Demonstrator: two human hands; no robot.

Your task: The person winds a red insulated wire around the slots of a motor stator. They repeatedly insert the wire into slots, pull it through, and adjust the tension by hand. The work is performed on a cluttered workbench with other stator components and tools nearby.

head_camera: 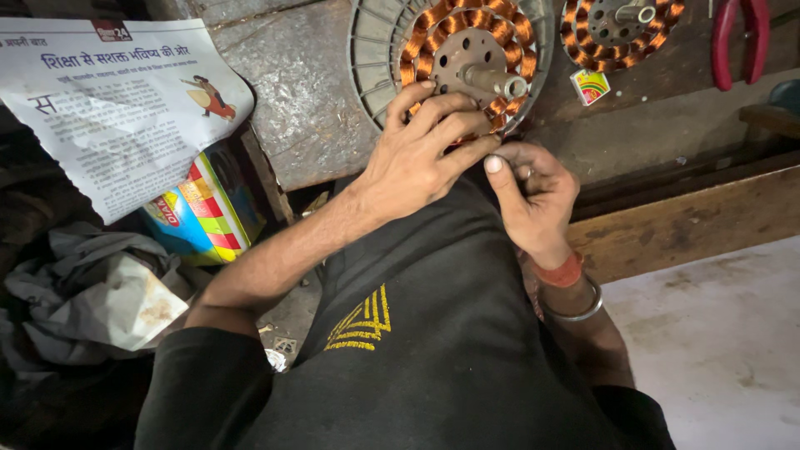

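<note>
My left hand (417, 154) lies on the lower rim of the motor stator (467, 58), fingers spread and curled over the copper coils (433, 33) at the bottom edge, pressing them, not fully clenched. My right hand (533, 200) sits just below and right of it, fingers curled in, thumb up toward the left fingertips; looks like it pinches something small near the coil edge, but I cannot tell what. Red thread and a metal bangle (575, 308) on the right wrist.

The stator is at the front edge of the metal-topped workbench (292, 108), leaning against my lap, flat face toward me. A grey ribbed housing (371, 50) rings it behind. Its steel shaft (496, 81) is the long axis: it sticks out from the center plate, pointing toward me and slightly right. Coils ring the shaft all round.

1 more wound stator (617, 29) lies near the bench's far right corner, shaft pointing up-right, well apart from my hands. A small colourful sticker (590, 86) is just below it. Red-handled pliers (737, 42) at the far right edge. A newspaper sheet (117, 108) hangs over the bench's left corner, a bright box (208, 217) under it, crumpled paper and cloth (108, 300) lower left. Wooden ledge (692, 221) right of my knee.
</note>
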